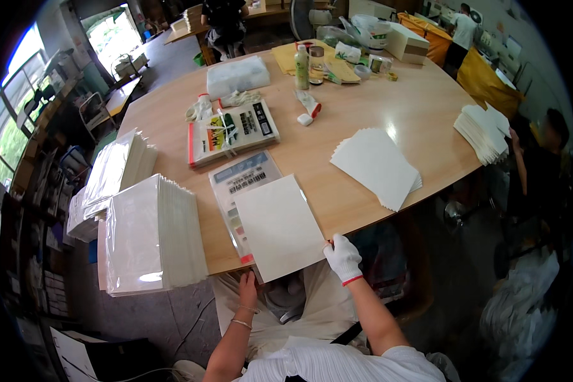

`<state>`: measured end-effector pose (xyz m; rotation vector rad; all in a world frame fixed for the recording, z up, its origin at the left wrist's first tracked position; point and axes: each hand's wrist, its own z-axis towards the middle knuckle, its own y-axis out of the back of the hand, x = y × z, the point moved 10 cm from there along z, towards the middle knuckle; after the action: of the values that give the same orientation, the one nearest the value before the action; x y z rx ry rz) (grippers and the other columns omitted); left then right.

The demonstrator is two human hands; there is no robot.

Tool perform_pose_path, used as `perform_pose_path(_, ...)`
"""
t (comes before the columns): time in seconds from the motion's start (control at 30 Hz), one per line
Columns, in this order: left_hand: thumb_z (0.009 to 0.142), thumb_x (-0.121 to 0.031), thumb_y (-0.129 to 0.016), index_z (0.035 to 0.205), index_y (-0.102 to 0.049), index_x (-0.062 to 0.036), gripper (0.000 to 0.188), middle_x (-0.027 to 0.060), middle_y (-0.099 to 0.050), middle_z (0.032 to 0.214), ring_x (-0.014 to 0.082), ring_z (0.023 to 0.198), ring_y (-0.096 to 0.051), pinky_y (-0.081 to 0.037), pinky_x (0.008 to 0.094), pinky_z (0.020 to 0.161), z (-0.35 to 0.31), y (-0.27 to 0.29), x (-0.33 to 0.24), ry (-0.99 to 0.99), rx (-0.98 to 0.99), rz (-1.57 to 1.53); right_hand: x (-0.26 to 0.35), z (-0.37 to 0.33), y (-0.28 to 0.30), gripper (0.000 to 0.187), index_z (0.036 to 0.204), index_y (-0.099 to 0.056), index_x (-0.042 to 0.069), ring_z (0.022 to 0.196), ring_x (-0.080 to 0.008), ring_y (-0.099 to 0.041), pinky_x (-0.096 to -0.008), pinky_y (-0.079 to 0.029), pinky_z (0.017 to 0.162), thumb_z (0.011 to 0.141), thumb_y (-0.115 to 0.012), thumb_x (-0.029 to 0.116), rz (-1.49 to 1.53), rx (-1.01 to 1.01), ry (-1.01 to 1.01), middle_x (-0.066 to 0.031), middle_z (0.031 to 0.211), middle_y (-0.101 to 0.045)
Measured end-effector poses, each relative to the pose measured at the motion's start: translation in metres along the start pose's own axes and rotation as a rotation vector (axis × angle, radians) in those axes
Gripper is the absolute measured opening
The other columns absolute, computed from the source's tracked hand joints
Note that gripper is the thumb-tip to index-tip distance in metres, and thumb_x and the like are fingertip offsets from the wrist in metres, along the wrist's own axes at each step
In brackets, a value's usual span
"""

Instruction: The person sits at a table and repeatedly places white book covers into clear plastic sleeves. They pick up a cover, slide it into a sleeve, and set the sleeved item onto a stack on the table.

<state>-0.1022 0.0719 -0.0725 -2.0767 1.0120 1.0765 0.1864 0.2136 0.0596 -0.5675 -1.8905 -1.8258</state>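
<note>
A blank white board (280,229) lies slanted across a printed clear-plastic pack (226,191), its lower end reaching past the table's near edge. My right hand (344,258), in a white glove with a red cuff, pinches the board's right corner. My left hand (248,294) is bare and sits at the table edge beside the board's lower left edge. Its fingertips are partly hidden, so I cannot tell how they are closed. Along the board's right side shows a strip of clear film.
Tall stacks of plastic-wrapped boards (143,235) stand at the left. A fanned white stack (375,165) lies to the right. Beyond the board are a tied printed pack (235,134), gloves (239,99) and bottles (301,67). A person (547,146) handles white sheets (481,134) at far right.
</note>
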Motion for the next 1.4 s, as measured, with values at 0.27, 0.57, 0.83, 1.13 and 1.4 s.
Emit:
perform_pose_path(0.27,0.087,-0.023,-0.05,0.108,-0.046,-0.0064,0.027,0.0018,-0.049,0.075,0.0084,0.06,-0.044,-0.04,0.0229,0.048,-0.048,-0.045,-0.118,-0.264,0.245,0.301,-0.016,-0.035,-0.065,0.036,0.115,-0.046,-0.001,0.075,-0.0107,-0.054,-0.0251,-0.044,0.066,0.081,-0.054,0.007,0.88,0.203,0.111,-0.0061,0.091,-0.059)
perform_pose_path(0.57,0.085,-0.006,-0.049,0.1,-0.054,-0.0006,0.016,-0.0037,-0.05,0.08,0.0038,0.07,-0.044,-0.039,0.0182,0.062,-0.163,0.135,-0.342,-0.825,-0.19,0.396,0.277,-0.058,-0.047,0.034,0.114,-0.051,-0.003,0.072,-0.0075,-0.05,-0.0206,-0.042,0.064,0.082,-0.05,0.008,1.094,0.572,0.387,-0.0019,0.079,-0.054)
perform_pose_path(0.83,0.086,-0.01,-0.044,0.121,-0.045,0.0039,0.038,0.0124,-0.048,0.124,0.0199,0.114,-0.044,-0.033,0.0281,0.097,-0.092,0.295,-0.326,-0.683,-0.359,0.678,0.386,-0.086,-0.075,0.02,0.092,-0.063,0.007,0.065,-0.0066,-0.057,-0.0236,-0.044,0.06,0.082,-0.052,0.021,0.614,0.663,0.68,-0.0018,0.098,-0.065)
perform_pose_path(1.13,0.092,-0.022,-0.04,0.111,-0.047,0.0016,0.031,0.012,-0.054,0.108,0.0216,0.097,-0.054,-0.041,0.0324,0.083,-0.218,0.223,-0.347,-1.151,-1.013,0.849,0.037,0.01,0.003,0.016,0.084,-0.056,0.004,0.066,-0.0117,-0.055,-0.0247,-0.046,0.063,0.089,-0.048,0.018,1.073,-0.114,0.072,-0.004,0.076,-0.057)
perform_pose_path(1.4,0.086,-0.008,-0.05,0.086,-0.052,0.0037,0.011,0.0129,-0.06,0.087,0.0154,0.068,-0.06,-0.046,0.0253,0.063,-0.185,0.039,-0.295,-0.989,-0.035,0.379,-0.228,0.05,0.1,0.012,0.095,-0.048,0.008,0.059,-0.0111,-0.055,-0.026,-0.048,0.05,0.084,-0.045,0.012,1.194,-0.46,-0.506,-0.0028,0.081,-0.056)
